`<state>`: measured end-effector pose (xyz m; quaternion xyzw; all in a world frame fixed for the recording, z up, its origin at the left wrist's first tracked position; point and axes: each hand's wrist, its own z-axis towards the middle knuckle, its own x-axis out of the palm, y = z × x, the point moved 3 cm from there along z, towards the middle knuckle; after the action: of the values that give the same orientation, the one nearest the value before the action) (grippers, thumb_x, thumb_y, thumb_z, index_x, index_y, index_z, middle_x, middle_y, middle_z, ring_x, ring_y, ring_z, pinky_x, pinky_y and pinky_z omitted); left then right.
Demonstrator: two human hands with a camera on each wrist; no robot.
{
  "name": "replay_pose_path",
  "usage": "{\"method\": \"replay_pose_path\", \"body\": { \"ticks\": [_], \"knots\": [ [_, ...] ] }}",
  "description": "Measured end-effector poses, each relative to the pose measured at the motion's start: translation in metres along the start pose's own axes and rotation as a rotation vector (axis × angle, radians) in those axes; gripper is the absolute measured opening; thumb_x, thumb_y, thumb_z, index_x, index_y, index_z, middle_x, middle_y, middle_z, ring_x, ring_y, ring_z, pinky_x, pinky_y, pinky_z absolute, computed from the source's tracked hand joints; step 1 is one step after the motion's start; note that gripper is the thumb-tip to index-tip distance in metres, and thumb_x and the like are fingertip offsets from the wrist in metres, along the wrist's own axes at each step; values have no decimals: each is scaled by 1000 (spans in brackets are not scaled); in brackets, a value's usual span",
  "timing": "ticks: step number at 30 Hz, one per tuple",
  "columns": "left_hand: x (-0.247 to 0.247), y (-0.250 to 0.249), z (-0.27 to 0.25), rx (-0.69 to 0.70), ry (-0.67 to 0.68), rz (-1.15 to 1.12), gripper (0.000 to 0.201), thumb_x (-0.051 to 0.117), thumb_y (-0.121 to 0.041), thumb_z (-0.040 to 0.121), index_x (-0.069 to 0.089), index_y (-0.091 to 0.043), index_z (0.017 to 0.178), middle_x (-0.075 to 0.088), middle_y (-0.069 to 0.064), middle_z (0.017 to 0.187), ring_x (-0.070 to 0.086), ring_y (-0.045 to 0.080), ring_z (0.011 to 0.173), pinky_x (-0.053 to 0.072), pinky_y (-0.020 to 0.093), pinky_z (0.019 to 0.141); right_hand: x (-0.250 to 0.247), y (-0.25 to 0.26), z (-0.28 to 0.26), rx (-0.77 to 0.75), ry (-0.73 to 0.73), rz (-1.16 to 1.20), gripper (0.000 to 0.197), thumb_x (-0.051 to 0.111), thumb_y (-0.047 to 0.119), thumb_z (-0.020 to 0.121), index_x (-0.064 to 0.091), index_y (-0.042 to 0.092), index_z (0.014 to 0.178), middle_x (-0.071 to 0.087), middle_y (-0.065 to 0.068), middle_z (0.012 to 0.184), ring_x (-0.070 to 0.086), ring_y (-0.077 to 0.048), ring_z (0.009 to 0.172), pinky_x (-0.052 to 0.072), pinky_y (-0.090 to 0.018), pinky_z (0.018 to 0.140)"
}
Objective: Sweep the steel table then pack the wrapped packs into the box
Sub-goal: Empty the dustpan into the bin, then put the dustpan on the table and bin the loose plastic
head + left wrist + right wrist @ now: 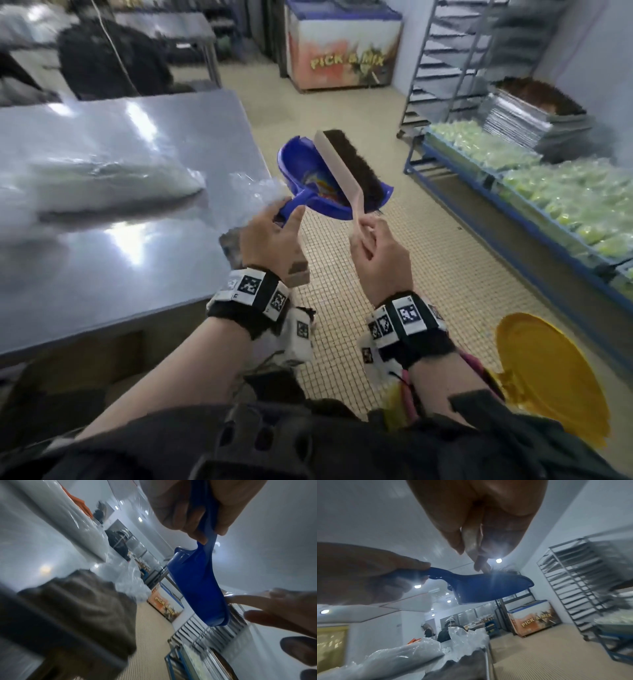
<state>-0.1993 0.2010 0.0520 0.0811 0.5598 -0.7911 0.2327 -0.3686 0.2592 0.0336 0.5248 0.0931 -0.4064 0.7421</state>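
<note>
My left hand (274, 236) grips the handle of a blue dustpan (308, 178), held in the air just past the steel table's (120, 246) right corner. My right hand (373, 246) holds the cream handle of a hand brush (352, 168) whose dark bristles lie inside the pan. Colourful scraps sit in the pan. From below, the dustpan (193, 581) hangs from my left fingers, and the dustpan (488, 586) shows under the brush handle (471, 539). A large clear wrapped pack (102, 188) lies on the table. A dark crumpled thing (236, 246) sits at the table corner under my left hand.
A yellow lid (551, 380) lies on the tiled floor at lower right. A blue rack (513, 209) of green packs runs along the right. A tall tray trolley (455, 61) and a "Pick & Mix" freezer (342, 58) stand behind. A person in dark clothes (109, 58) is beyond the table.
</note>
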Motion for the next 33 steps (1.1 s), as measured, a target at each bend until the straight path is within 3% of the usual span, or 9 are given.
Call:
{"method": "replay_pose_path", "body": {
  "ticks": [5,7,12,16,21,25,29,31,33],
  "knots": [
    [-56,36,89,-8,-179,49,33,61,-37,88,67,-17,113,72,5,92,64,24,83,52,36,80,79,52,84,-192,13,18,31,58,26,95,61,9,121,73,-10,98,68,-26,84,49,-29,73],
    [-74,53,126,-4,-208,63,33,60,-36,90,67,-15,113,72,8,92,64,28,84,50,34,79,114,71,116,-233,21,18,30,60,25,94,62,9,120,73,-11,96,68,-27,84,51,-30,73],
    [-93,106,210,-76,-168,138,35,54,-36,93,63,-12,118,71,12,99,62,30,92,42,29,77,206,98,178,-238,33,-91,30,64,30,90,65,11,114,69,-18,84,64,-35,77,51,-40,70],
    [-82,161,252,-170,-92,125,32,54,-35,93,64,-11,113,70,12,96,62,31,91,37,26,73,262,97,210,-181,54,-242,29,65,35,89,69,15,110,72,-12,84,59,-33,86,41,-39,80],
    [-60,212,279,-246,-14,95,32,53,-31,94,60,-13,119,68,11,102,61,29,93,37,25,74,308,76,229,-77,163,-373,31,58,44,92,66,24,115,73,-4,96,53,-28,100,34,-39,88],
    [-49,234,284,-250,-6,50,34,54,-31,94,58,-14,123,68,12,94,61,28,84,43,30,75,326,72,226,-49,249,-371,33,55,43,93,64,28,121,72,0,102,52,-26,105,31,-39,92],
    [-41,248,277,-267,-3,-28,32,53,-28,94,55,-14,123,66,9,104,61,24,87,51,39,83,324,73,218,-61,182,-332,39,50,47,92,64,27,124,69,1,114,52,-27,110,34,-43,94],
    [-37,252,269,-277,-9,-67,31,54,-26,93,53,-15,122,65,9,106,61,23,87,51,42,84,315,71,213,-30,91,-316,52,46,59,87,60,28,127,61,1,129,47,-29,119,36,-48,97],
    [-37,252,262,-288,-24,-98,29,55,-25,93,53,-16,120,64,9,105,61,22,86,52,41,84,306,64,205,103,102,-314,64,51,67,82,50,32,135,42,-1,148,32,-32,134,30,-55,104]
  ]
}}
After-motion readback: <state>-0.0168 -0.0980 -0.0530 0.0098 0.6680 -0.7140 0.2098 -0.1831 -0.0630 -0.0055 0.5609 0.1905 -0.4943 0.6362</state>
